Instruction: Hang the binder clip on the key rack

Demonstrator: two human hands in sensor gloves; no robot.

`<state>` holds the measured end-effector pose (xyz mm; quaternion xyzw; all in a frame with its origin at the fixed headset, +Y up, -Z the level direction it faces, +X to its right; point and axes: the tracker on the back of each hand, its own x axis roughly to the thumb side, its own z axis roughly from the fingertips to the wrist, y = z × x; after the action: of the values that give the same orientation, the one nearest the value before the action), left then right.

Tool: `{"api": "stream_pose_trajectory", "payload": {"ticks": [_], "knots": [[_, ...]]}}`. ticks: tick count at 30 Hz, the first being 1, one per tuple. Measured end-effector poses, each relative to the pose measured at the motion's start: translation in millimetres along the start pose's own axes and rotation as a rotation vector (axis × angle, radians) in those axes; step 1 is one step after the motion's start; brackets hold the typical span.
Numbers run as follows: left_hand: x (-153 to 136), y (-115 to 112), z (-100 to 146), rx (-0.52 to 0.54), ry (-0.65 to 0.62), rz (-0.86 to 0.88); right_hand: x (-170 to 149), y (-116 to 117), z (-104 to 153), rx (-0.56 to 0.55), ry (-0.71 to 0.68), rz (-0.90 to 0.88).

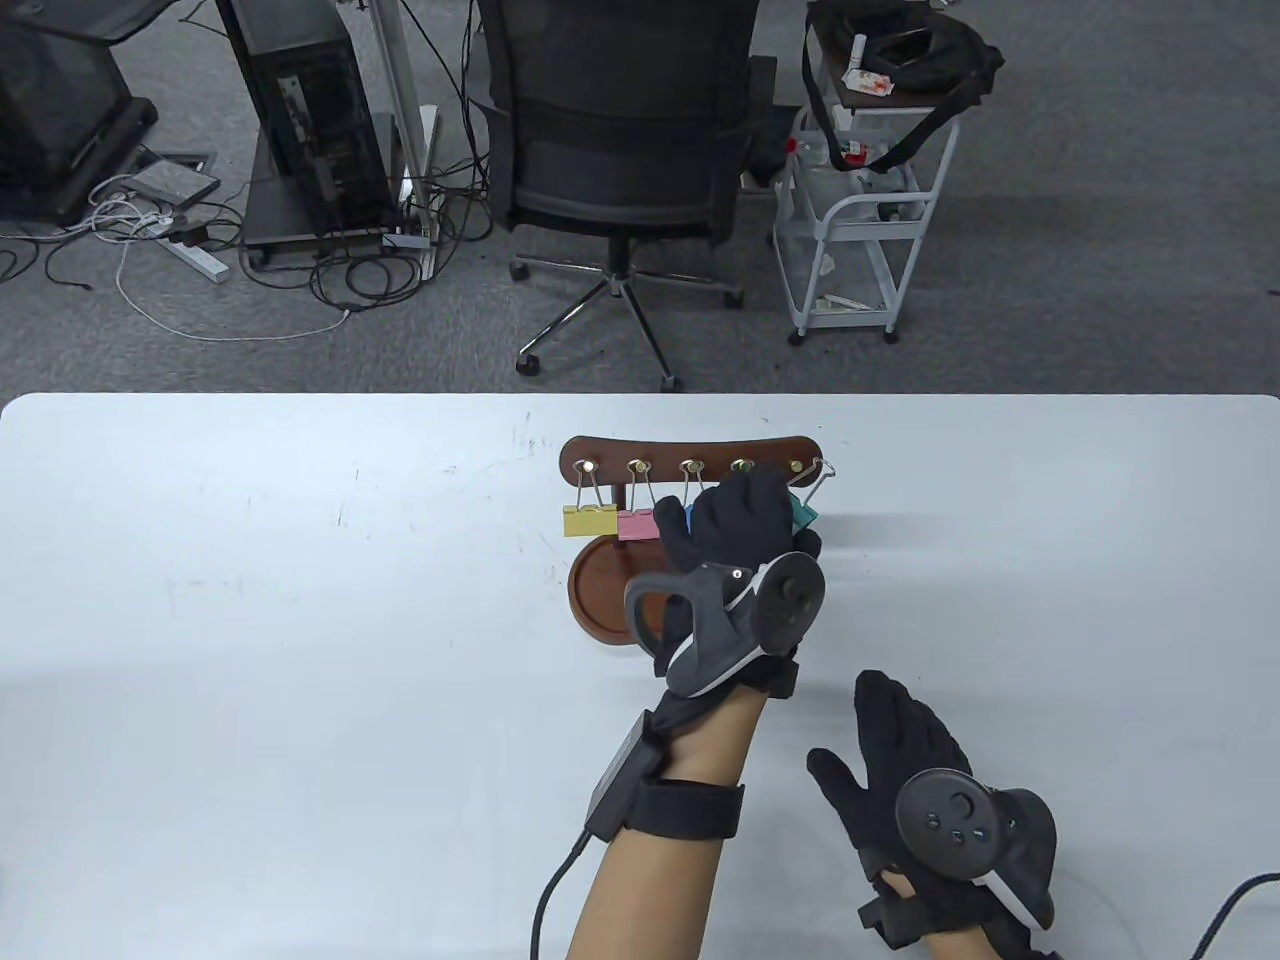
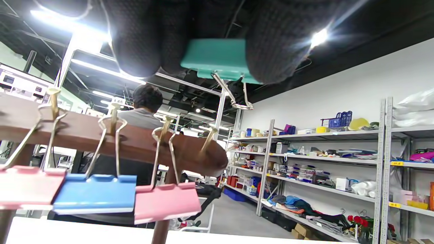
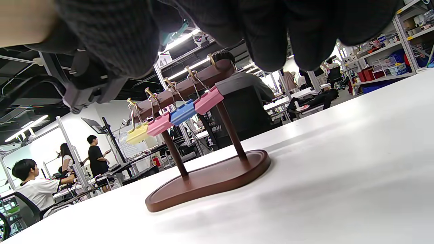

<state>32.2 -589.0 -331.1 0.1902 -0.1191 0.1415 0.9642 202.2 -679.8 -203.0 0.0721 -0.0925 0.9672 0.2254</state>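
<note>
A brown wooden key rack (image 1: 690, 452) with brass hooks stands on an oval base (image 1: 600, 590) mid-table. A yellow clip (image 1: 590, 520), a pink clip (image 1: 637, 523), a blue clip (image 2: 96, 193) and another pink clip (image 2: 166, 201) hang from its hooks. My left hand (image 1: 775, 505) pinches a teal binder clip (image 2: 220, 59) at the rack's right end. The clip's wire handle (image 2: 234, 98) is just above and to the right of the bare last hook (image 2: 209, 137), apart from it. My right hand (image 1: 900, 760) lies flat and empty on the table, nearer me.
The white table (image 1: 300, 650) stretches wide to the left and right of the rack. An office chair (image 1: 620, 130) and a white cart (image 1: 860, 220) stand on the floor beyond the far edge.
</note>
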Motion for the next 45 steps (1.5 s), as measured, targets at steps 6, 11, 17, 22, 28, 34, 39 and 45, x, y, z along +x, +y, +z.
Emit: {"api": "stream_pose_trajectory", "payload": {"ticks": [6, 11, 17, 22, 28, 34, 39, 45], "knots": [[-5, -7, -5, -0.015, 0.035, -0.039, 0, 0, 0, 0.010, 0.003, -0.010], [-7, -15, -7, -0.029, 0.041, -0.049, 0, 1, 0, 0.018, 0.003, -0.015], [-8, -21, -8, -0.039, 0.045, -0.050, 0, 1, 0, 0.024, 0.006, -0.019], [-8, -29, -9, -0.058, 0.043, -0.064, 1, 1, 0, 0.028, 0.008, -0.023], [-11, -42, -10, -0.095, 0.082, -0.015, 0, 1, 0, 0.042, 0.015, -0.029], [-20, -57, -9, -0.121, 0.120, 0.018, -1, 2, 0, 0.055, 0.022, -0.037], [-25, -68, -8, -0.131, 0.144, 0.078, 1, 4, -1, 0.062, 0.015, -0.038], [-25, -79, -5, -0.149, 0.149, 0.109, 2, 6, -1, 0.072, 0.015, -0.036]]}}
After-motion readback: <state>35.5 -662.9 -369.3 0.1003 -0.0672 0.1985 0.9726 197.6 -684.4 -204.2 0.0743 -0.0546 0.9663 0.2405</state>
